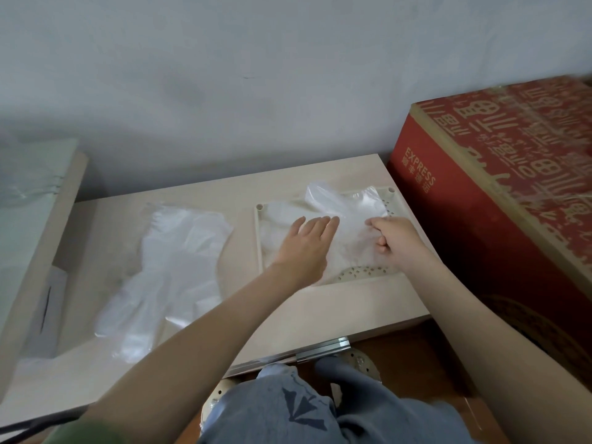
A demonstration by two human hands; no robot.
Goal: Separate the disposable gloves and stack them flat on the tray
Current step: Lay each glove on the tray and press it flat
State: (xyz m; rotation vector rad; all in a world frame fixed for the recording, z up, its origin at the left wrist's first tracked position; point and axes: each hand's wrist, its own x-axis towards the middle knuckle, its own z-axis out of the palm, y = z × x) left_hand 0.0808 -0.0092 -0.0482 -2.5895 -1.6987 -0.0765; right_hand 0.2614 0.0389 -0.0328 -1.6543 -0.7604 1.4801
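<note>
Progress partway, by my reading. Flat on the tray stack [346,203] lies the left hand [305,246], fingers straight and together, palm down, pinning the clear film gloves already laid there; count not readable, the film is too sheer. Just to its right is the right hand [395,240], fingers curled, thumb and forefinger apparently pinching the film at the near right part of the stack, likely tugging a glove smooth while the other hand holds it down. Under both hands sits the tray [362,273], cream and perforated, a bare holed strip showing just short of the right wrist. Top glove not flat yet: one end stands up in a fold beyond the fingertips of both hands. Well to the left of the left forearm, a loose pile [179,261] of gloves lies on the table [320,312], apart from the tray, touched by neither hand. It covers more ground than the stack, so I judge most of the work remains: smooth this one, then peel off, carry across, lay down, repeat. Close on the outer side of the right hand stands a red carton [480,219], beside the tray's right edge.
</note>
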